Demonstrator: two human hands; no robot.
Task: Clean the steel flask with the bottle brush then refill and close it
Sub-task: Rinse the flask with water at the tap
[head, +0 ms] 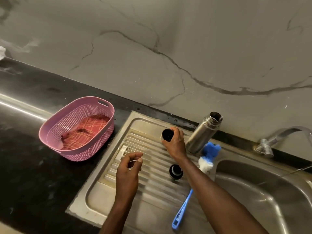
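The steel flask (203, 133) stands uncapped at the back of the ribbed drainboard (148, 186), leaning toward the wall. My right hand (174, 142) grips a cup-like flask cap (167, 134), dark inside, just left of the flask. A second black stopper (176, 171) stands on the drainboard under my right forearm. The bottle brush (185, 203) lies on the drainboard, blue handle toward me, white bristles and blue sponge tip (211, 150) next to the flask's base. My left hand (129, 168) hovers over the drainboard with fingers loosely curled, holding nothing that I can make out.
A pink perforated basket (101, 137) holding a red checked cloth sits on the black counter to the left. The sink basin (270, 191) lies at the right with the tap (276, 137) above it. A marble wall runs behind.
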